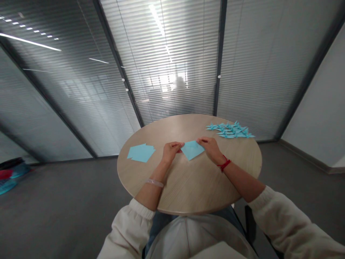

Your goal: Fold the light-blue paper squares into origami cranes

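Note:
A light-blue sheet of origami paper [192, 150], partly folded with a corner pointing toward me, is held just over the middle of the table. My left hand [171, 151] pinches its left corner between thumb and fingers. At the upper right edge, my right hand [210, 146] grips the same paper. Left of my left hand lies a loose stack of blue paper sheets [141, 153], their corners fanned out. Several folded blue paper cranes [231, 130] stand in rows at the table's far right.
The round wooden table [199, 196] is right in front of me. Glass panels with blinds [175, 46] rise behind it. On the floor at far left are dark, red and blue items [10, 172]. A dark chair part [250, 223] shows beside my right side.

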The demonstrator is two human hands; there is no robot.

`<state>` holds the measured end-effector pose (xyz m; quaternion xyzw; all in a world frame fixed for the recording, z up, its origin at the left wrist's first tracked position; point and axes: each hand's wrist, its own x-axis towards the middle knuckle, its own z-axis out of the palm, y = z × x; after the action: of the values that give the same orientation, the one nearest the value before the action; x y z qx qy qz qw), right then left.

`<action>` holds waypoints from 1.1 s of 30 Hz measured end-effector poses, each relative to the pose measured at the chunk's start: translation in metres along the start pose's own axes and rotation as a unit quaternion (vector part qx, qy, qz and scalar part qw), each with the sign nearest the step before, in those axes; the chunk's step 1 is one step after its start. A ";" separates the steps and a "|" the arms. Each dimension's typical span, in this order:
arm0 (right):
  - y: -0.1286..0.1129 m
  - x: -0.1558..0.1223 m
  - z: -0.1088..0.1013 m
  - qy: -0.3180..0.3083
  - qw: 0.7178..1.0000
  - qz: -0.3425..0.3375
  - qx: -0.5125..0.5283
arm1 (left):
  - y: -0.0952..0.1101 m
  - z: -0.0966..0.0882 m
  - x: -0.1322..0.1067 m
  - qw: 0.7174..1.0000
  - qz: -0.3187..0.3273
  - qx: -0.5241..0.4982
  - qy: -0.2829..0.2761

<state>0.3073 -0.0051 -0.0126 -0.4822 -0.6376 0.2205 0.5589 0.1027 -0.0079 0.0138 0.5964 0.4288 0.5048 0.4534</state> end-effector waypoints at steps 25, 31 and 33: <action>-0.003 -0.003 0.006 -0.094 0.995 -0.040 0.004 | -0.010 0.001 0.003 0.982 0.020 0.160 -0.098; -0.010 -0.006 0.004 -0.076 0.993 -0.087 -0.014 | -0.014 0.002 0.004 0.989 0.010 0.127 -0.074; -0.014 -0.007 0.002 -0.060 0.986 -0.153 -0.028 | -0.013 0.001 0.003 0.996 -0.008 0.080 -0.043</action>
<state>0.2997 -0.0170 -0.0055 -0.3799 -0.7421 0.1431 0.5334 0.1038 -0.0025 0.0012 0.6483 0.4524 0.4393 0.4266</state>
